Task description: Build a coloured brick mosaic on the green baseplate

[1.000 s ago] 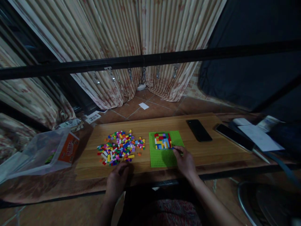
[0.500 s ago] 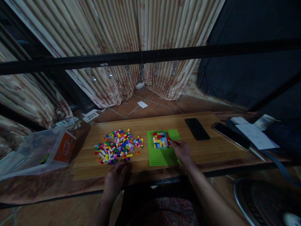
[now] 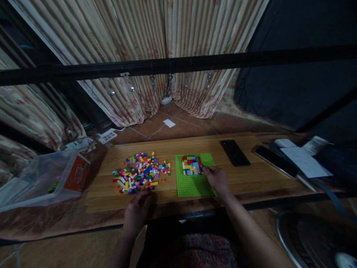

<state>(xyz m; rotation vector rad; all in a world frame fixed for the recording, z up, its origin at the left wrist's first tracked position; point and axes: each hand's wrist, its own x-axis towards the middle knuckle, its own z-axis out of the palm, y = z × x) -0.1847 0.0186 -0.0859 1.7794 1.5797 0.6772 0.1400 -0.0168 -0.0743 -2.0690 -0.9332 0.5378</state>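
My right hand (image 3: 218,179) reaches over the right side of the green baseplate (image 3: 192,188). Its thumb and index finger are pinched on a small dark toy brick (image 3: 203,168) at the right edge of the multicoloured brick patch (image 3: 192,166). The brick is mostly covered by the fingertips. My left hand (image 3: 137,210) rests at the board's front edge, just below the loose brick pile (image 3: 143,172). Its fingers are loosely curled and closed, and what lies inside them, if anything, is hidden.
The wooden board (image 3: 164,147) also carries a black phone (image 3: 234,153). Farther right lie another phone (image 3: 275,160) and white paper (image 3: 305,162). At left stands a clear plastic box (image 3: 41,182) with an orange label. A dark bar (image 3: 178,64) crosses in front of the curtains.
The view has shifted very slightly. My right hand stays at the right edge of the brick patch, and my left hand keeps its place by the pile.
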